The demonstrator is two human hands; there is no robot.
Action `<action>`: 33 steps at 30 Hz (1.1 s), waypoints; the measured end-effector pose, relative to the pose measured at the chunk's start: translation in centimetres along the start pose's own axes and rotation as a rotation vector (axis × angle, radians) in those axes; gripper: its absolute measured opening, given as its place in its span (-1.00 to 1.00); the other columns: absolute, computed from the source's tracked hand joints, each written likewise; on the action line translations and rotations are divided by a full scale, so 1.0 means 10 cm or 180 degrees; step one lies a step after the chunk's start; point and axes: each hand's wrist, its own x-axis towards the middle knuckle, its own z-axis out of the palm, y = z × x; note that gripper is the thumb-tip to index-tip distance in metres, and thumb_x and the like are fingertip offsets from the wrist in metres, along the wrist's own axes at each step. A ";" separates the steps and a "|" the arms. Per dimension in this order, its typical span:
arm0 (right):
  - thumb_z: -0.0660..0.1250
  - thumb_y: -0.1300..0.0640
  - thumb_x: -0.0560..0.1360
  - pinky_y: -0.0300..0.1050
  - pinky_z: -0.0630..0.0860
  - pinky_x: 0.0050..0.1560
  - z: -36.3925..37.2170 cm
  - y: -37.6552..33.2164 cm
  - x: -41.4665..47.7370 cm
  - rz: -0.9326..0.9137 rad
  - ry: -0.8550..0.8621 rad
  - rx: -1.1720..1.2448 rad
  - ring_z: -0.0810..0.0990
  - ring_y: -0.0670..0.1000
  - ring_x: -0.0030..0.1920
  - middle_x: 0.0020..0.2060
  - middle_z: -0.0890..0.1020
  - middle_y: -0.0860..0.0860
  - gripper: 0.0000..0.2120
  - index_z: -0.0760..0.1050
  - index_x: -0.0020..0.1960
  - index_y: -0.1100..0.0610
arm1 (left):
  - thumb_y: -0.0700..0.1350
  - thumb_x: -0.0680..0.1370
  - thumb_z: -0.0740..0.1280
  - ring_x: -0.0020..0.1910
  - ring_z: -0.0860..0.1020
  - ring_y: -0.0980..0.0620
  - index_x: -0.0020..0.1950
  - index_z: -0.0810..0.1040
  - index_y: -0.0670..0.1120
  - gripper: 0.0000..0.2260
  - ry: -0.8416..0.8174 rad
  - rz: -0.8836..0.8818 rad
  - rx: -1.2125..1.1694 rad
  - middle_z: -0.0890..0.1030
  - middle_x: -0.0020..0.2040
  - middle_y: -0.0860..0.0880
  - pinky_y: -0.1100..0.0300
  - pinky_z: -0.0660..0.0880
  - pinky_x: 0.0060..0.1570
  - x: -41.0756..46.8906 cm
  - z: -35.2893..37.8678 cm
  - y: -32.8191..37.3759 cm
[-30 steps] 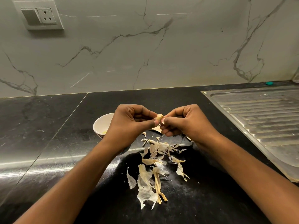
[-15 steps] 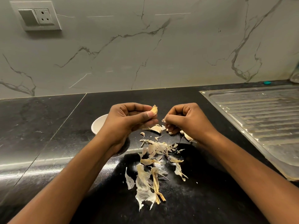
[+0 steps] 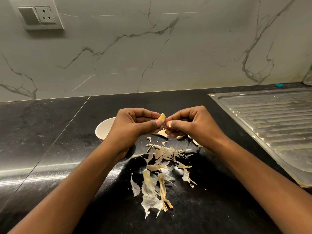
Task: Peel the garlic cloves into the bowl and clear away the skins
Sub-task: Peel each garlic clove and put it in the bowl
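The left hand (image 3: 133,127) is hiding most of the white bowl (image 3: 104,128) and part of the garlic clove (image 3: 161,117); the steel drainboard (image 3: 270,119) is running off-frame.

garlic clove (image 3: 161,118): pale, held aloft | bowl (image 3: 104,127): white, upright (half hidden) | skins (image 3: 160,166): scattered nearer

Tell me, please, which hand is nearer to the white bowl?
The left. The left hand covers the right edge of the white bowl in this view while pinching the garlic clove; the right hand sits further right, past the clove.
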 end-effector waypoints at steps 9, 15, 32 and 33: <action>0.52 0.28 0.54 -0.25 0.67 -0.19 -0.01 -0.03 0.00 0.0094 -0.0051 -0.0085 0.80 0.05 -0.16 -0.19 0.79 0.09 -0.93 0.75 0.01 0.20 | -0.30 0.47 0.53 0.00 0.75 -0.21 0.13 0.71 -0.27 -0.77 0.0004 0.0160 0.0276 0.76 -0.03 -0.21 0.01 0.70 0.09 -0.01 0.01 -0.01; 0.53 0.25 0.53 -0.17 0.71 -0.11 -0.03 -0.03 0.00 0.0111 -0.0117 -0.0070 0.80 0.08 -0.11 -0.15 0.79 0.10 -0.89 0.75 0.05 0.22 | -0.30 0.49 0.53 -0.01 0.76 -0.19 0.13 0.71 -0.27 -0.78 -0.0006 0.0213 0.0343 0.77 -0.03 -0.20 0.02 0.70 0.08 0.00 -0.01 -0.02; 0.50 0.36 0.52 -0.03 0.75 -0.15 0.04 0.06 0.01 -0.0020 0.0235 -0.0042 0.79 0.16 -0.19 -0.24 0.77 0.16 -0.94 0.75 -0.06 0.27 | -0.33 0.47 0.53 -0.05 0.76 -0.18 0.10 0.71 -0.28 -0.79 -0.0021 0.0242 0.0298 0.77 -0.06 -0.21 0.08 0.71 0.02 -0.03 0.04 -0.04; 0.49 0.37 0.52 -0.02 0.75 -0.14 0.04 0.06 0.01 -0.0004 0.0223 -0.0012 0.79 0.17 -0.19 -0.24 0.77 0.16 -0.94 0.74 -0.06 0.27 | -0.34 0.47 0.53 -0.05 0.76 -0.18 0.10 0.71 -0.29 -0.79 -0.0014 0.0229 0.0261 0.77 -0.06 -0.21 0.09 0.71 0.01 -0.03 0.04 -0.04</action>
